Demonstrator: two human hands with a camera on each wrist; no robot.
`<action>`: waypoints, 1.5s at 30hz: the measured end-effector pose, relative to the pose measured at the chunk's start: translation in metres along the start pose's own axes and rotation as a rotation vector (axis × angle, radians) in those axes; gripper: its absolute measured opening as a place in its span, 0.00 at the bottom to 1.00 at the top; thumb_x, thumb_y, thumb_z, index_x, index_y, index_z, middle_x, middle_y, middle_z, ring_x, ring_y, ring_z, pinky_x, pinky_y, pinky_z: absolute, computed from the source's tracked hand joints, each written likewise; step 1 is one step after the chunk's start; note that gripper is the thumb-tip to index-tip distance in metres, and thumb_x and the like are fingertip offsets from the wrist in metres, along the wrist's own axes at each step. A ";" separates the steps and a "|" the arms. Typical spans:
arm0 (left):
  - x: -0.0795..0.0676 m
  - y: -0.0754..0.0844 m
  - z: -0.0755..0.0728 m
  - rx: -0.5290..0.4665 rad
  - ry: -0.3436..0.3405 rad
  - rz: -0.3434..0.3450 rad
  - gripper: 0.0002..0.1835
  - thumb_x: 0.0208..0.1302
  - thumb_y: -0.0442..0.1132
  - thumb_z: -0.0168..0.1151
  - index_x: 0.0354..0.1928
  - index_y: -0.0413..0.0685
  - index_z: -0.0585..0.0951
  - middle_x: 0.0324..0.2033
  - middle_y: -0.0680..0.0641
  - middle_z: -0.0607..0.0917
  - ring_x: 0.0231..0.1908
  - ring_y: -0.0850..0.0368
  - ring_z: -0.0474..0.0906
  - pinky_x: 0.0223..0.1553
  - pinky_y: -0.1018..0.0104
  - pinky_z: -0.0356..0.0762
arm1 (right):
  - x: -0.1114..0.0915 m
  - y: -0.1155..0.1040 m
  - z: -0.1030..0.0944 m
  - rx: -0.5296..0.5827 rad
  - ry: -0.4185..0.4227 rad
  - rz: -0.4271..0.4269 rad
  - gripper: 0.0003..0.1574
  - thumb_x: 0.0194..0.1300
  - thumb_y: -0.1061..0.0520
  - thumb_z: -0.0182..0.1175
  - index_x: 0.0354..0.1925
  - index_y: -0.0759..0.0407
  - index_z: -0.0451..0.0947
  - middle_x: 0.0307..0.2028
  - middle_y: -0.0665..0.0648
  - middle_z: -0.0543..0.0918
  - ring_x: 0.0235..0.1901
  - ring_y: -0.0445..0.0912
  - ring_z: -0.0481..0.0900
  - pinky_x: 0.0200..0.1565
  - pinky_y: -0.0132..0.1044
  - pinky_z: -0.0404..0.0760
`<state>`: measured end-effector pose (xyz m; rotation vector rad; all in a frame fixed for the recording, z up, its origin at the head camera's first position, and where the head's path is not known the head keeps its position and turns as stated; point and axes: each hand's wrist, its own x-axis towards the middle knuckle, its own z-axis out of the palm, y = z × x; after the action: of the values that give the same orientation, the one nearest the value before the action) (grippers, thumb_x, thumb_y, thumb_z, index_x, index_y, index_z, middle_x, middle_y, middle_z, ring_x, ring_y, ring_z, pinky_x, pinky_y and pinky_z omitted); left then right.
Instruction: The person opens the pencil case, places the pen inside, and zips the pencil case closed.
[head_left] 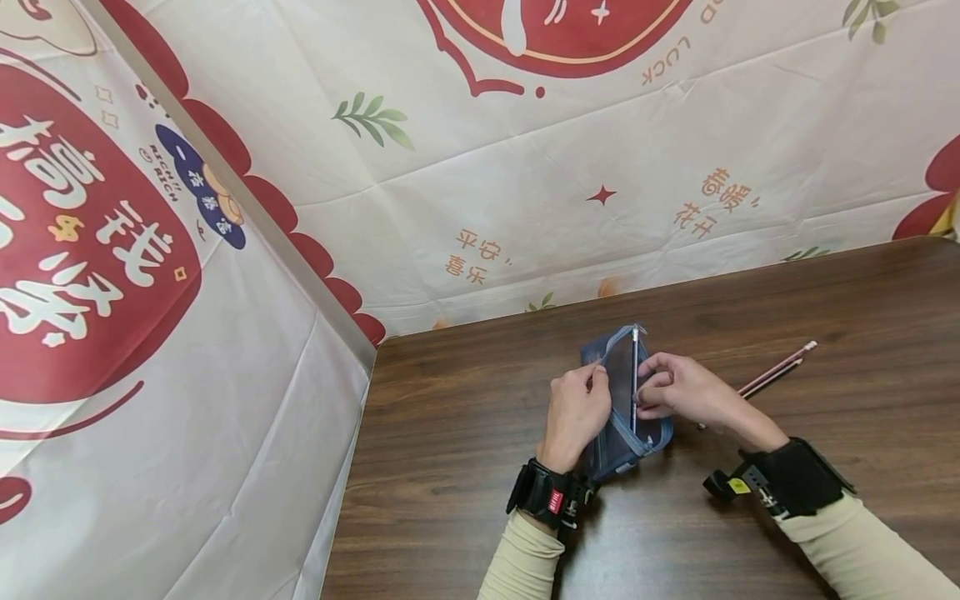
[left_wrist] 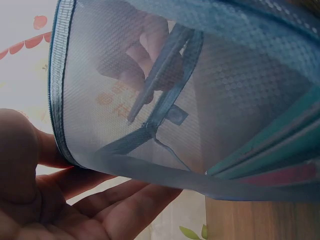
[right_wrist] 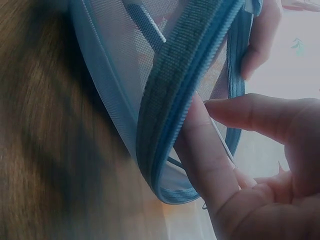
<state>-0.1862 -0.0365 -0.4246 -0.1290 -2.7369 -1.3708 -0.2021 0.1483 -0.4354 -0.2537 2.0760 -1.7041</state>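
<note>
Far out to the left hand's left, a white cloth panel (head_left: 247, 425) with bold red printing drops beside the brown table (head_left: 442, 467). Coming in from there, a black strap (head_left: 542, 493) sits at the left wrist, a pale sleeve just behind it. And here's the left hand (head_left: 579, 408), thumb and fingers clamped on the edge of a blue mesh pouch (head_left: 606, 454)! That pouch is just right of the left hand, tilted on the table between the two hands, its zipped mouth gaping towards the right hand. Through the mesh by the left hand, green strips (left_wrist: 275, 132) and a pink one show up; whether they lie inside, I cannot tell. Now the slim pencil (head_left: 635, 358), lengthwise in the open mouth, right of the left hand's fingers and at the right hand's fingertips. The right hand (head_left: 686, 390) is on it, thumb and fingers together, pinching that pencil at the opening! Beyond the right hand, to its right, a pinkish pencil (head_left: 783, 364) and a dark pencil (head_left: 772, 377) lie side by side, partly hidden by that hand. Nearer the sleeve, another black strap (head_left: 798, 477) wraps the right wrist.
</note>
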 end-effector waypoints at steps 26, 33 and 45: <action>0.002 0.003 -0.001 0.056 0.023 0.007 0.18 0.69 0.47 0.47 0.50 0.59 0.84 0.46 0.52 0.87 0.44 0.63 0.80 0.42 0.61 0.80 | 0.002 -0.001 0.001 0.000 -0.015 0.031 0.26 0.64 0.70 0.48 0.58 0.83 0.56 0.37 0.73 0.82 0.36 0.56 0.84 0.39 0.43 0.84; 0.002 0.004 -0.002 0.049 0.013 0.003 0.18 0.69 0.47 0.47 0.51 0.56 0.84 0.47 0.51 0.86 0.45 0.63 0.80 0.44 0.60 0.80 | 0.000 -0.004 0.001 -0.027 -0.027 0.004 0.25 0.64 0.69 0.48 0.56 0.83 0.57 0.38 0.75 0.82 0.36 0.56 0.84 0.39 0.44 0.84; 0.002 0.003 -0.003 0.046 0.008 0.006 0.18 0.69 0.48 0.47 0.52 0.60 0.83 0.47 0.52 0.86 0.46 0.63 0.79 0.45 0.60 0.80 | -0.006 -0.012 -0.013 -0.176 -0.032 -0.084 0.17 0.64 0.68 0.51 0.48 0.81 0.69 0.35 0.70 0.83 0.36 0.56 0.84 0.37 0.43 0.85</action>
<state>-0.1879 -0.0370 -0.4201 -0.1285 -2.7570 -1.3031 -0.2039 0.1599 -0.4201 -0.4258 2.2220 -1.5545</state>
